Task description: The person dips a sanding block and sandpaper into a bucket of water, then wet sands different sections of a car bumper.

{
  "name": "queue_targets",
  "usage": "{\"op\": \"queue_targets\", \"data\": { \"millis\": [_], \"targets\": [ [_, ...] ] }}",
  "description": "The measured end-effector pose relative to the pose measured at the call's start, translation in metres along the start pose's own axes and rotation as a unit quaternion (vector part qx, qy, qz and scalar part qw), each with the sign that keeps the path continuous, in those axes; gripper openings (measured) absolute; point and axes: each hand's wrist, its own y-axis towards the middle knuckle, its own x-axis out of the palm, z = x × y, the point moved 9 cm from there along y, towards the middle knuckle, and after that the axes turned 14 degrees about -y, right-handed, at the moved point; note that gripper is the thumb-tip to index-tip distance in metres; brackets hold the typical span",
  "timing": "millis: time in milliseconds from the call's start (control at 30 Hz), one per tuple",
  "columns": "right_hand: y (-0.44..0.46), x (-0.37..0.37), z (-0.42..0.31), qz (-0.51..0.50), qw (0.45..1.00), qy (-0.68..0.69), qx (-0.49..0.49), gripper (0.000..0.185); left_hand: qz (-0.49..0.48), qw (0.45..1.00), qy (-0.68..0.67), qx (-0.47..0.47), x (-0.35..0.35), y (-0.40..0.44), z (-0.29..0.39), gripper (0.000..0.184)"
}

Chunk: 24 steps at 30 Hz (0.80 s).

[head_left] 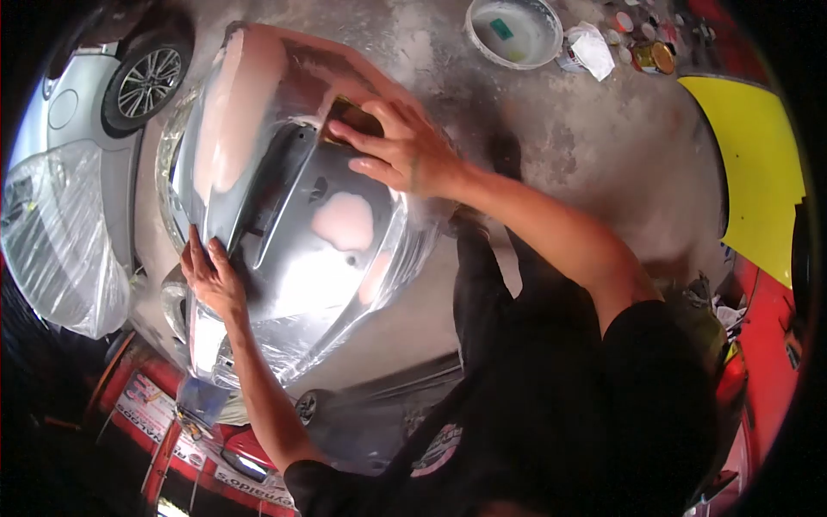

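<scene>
Holding a dark block (pixel 351 112) against a grey car panel (pixel 297 207) with the right hand (pixel 412 153), touching the panel's left side with the left hand (pixel 217 280).

On the right, fingers closed over the block, at the panel's upper part, above a rounded pink patch (pixel 343 221); on the left, fingers straight and slightly apart, tips on the panel just below a long pink area (pixel 239 108), with nothing gripped there. Along the panel's lower edge, clear plastic film (pixel 314 345). On the concrete floor (pixel 629 164) beyond, a white basin (pixel 515 62) with a small green item (pixel 501 28) inside, near a crumpled white sheet (pixel 593 53) and a tin (pixel 662 58). To the left, a silver car (pixel 77 90), partly under plastic; to the right, a yellow panel (pixel 756 168).
</scene>
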Motion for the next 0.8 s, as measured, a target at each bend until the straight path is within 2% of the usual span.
{"op": "queue_targets", "data": {
  "millis": [33,100,133,200,233,300,400,433,500,567,600,667,733,800],
  "targets": [
    [0.014,0.012,0.01,0.001,1.0,0.001,0.004,0.049,0.004,1.0,0.002,-0.009,0.0,-0.001,0.0,0.055],
    [0.069,0.049,0.058,0.039,0.99,0.112,0.077,0.047,0.001,1.0,0.011,-0.013,-0.002,-0.003,0.001,0.055],
    [0.088,0.064,0.071,0.042,0.989,0.113,0.08,0.047,0.004,1.0,0.005,-0.017,-0.001,-0.004,0.001,0.056],
    [0.103,0.103,0.104,-0.077,0.976,0.071,0.193,0.047,-0.002,1.0,-0.002,-0.015,0.0,-0.002,0.002,0.056],
    [0.087,0.081,0.088,-0.067,0.98,0.068,0.172,0.047,-0.005,1.0,-0.006,-0.018,0.0,-0.001,0.0,0.057],
    [0.028,0.028,0.04,0.046,0.993,0.065,0.093,0.047,-0.003,1.0,-0.005,-0.022,0.002,-0.001,-0.001,0.056],
    [-0.013,-0.006,0.004,0.024,0.999,0.016,0.027,0.048,-0.002,1.0,-0.018,-0.024,0.001,-0.001,0.0,0.054],
    [0.009,-0.007,0.012,0.066,0.998,0.021,-0.001,0.047,-0.002,1.0,-0.014,-0.023,0.001,0.0,-0.002,0.054],
    [0.067,0.041,0.048,0.079,0.991,0.087,0.058,0.044,-0.006,1.0,0.005,0.013,0.001,-0.001,0.001,0.053],
    [0.112,0.09,0.088,-0.106,0.977,0.08,0.167,0.042,-0.001,1.0,0.007,0.003,0.002,-0.003,0.004,0.053],
    [0.104,0.085,0.087,-0.105,0.977,0.079,0.169,0.042,0.007,1.0,0.007,-0.008,0.001,-0.002,0.004,0.053],
    [0.084,0.056,0.059,-0.028,0.986,0.097,0.136,0.048,0.014,1.0,0.004,-0.004,-0.001,-0.001,0.003,0.054],
    [0.028,0.018,0.004,0.042,0.998,0.042,0.015,0.053,0.007,1.0,-0.004,-0.003,-0.001,0.0,0.003,0.054],
    [0.012,0.015,-0.008,0.007,1.0,0.007,-0.027,0.051,0.012,1.0,-0.003,-0.007,-0.002,-0.002,0.002,0.053]
  ]
}}
